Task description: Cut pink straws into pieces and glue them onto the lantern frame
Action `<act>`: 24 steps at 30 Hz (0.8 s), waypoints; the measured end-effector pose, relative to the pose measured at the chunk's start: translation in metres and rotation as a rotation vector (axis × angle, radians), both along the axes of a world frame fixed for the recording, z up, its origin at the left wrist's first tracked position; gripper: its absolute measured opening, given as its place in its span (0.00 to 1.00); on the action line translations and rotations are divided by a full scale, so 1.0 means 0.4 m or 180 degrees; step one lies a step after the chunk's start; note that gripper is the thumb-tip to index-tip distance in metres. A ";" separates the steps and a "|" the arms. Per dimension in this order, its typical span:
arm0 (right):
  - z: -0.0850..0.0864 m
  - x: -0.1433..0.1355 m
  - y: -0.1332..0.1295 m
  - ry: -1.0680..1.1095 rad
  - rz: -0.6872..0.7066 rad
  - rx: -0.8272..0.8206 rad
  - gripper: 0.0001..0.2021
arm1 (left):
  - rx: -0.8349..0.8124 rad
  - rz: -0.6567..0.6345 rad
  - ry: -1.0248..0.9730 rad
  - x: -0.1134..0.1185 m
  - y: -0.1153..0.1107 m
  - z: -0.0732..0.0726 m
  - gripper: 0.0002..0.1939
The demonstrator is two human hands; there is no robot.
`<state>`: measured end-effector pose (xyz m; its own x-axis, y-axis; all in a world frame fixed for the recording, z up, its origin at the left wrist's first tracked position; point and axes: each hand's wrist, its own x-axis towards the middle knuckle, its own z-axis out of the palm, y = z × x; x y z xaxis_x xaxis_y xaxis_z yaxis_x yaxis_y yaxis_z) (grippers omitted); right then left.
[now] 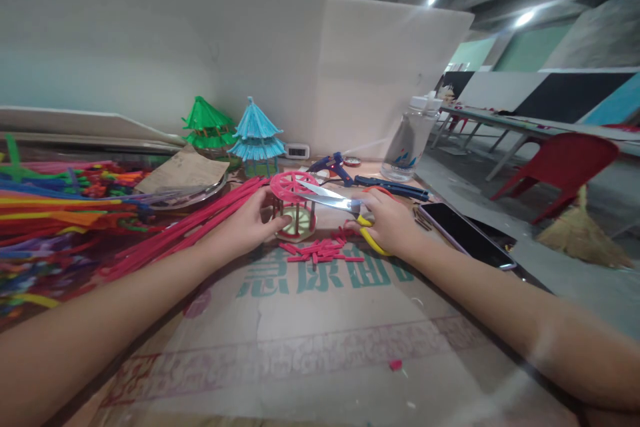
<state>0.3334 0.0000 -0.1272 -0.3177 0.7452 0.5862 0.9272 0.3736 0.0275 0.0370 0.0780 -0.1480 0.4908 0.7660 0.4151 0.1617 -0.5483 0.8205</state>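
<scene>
My left hand (255,223) grips the side of a small round pavilion frame (296,217) with a pink spoked top, thin dark posts and a pale green base. My right hand (393,221) is closed on scissors (369,235) with yellow and orange handles. Their blades are parted and reach over the pink top. Short pink pieces (323,251) lie in a loose pile just in front of the frame. Long pink strips (185,230) stretch beneath and behind my left wrist.
Green (207,123) and blue (257,137) model pavilions stand at the back. Colourful strips (65,213) fill the left. A glue gun (333,165), water bottle (407,140), pliers (393,187) and phone (465,235) lie behind and right. A red chair (565,163) stands beyond.
</scene>
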 end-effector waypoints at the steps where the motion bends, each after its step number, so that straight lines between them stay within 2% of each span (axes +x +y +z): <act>1: 0.000 0.001 0.001 -0.0046 0.0017 0.0028 0.24 | -0.0004 -0.0011 -0.0002 0.000 -0.001 0.000 0.29; 17: 0.002 0.014 -0.002 -0.0357 -0.0087 0.0119 0.15 | -0.0010 -0.0081 -0.0074 0.002 -0.009 0.002 0.26; 21: 0.002 0.013 -0.004 -0.0193 -0.0129 -0.0034 0.17 | 0.0003 -0.0001 -0.0026 0.001 -0.006 -0.001 0.26; 24: -0.003 0.014 0.001 0.0211 -0.0173 -0.0291 0.18 | 0.0002 0.0056 0.0003 0.001 -0.002 -0.004 0.26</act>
<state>0.3389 0.0004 -0.1285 -0.2382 0.8116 0.5335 0.9448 0.3209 -0.0664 0.0374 0.0771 -0.1494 0.4775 0.7744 0.4151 0.1722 -0.5457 0.8201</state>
